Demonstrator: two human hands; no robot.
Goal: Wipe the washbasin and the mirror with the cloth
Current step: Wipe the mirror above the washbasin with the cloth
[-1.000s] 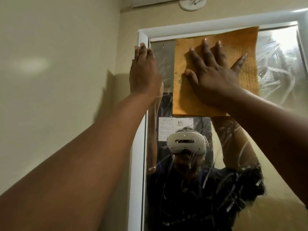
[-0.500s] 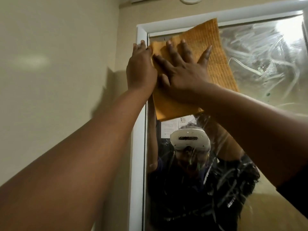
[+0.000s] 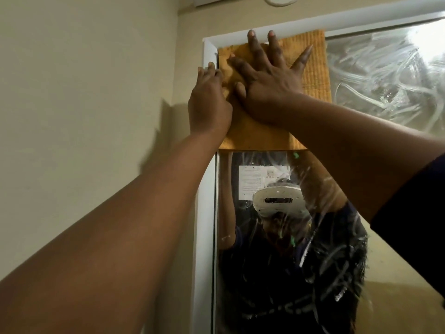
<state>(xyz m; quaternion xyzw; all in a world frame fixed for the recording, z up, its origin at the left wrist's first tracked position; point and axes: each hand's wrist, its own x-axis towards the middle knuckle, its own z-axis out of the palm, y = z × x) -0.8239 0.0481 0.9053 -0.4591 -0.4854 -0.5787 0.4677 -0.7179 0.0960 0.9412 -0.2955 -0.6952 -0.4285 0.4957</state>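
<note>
An orange cloth (image 3: 310, 75) lies flat against the top left corner of the mirror (image 3: 385, 78), which is smeared with soapy streaks. My right hand (image 3: 267, 80) presses on the cloth with its fingers spread, the fingertips reaching over the white frame (image 3: 206, 213). My left hand (image 3: 208, 104) rests on the frame's left edge beside the cloth, fingers fairly straight, touching the cloth's left side. The washbasin is out of view.
A beige wall (image 3: 84, 116) runs along the left of the mirror. A round white fitting (image 3: 281, 0) sits on the wall above the frame. The mirror reflects a person wearing a white headset and a paper notice behind.
My right hand has slid the cloth left and up into the mirror's top left corner, against the frame. My left hand has stayed at the frame's left edge.
</note>
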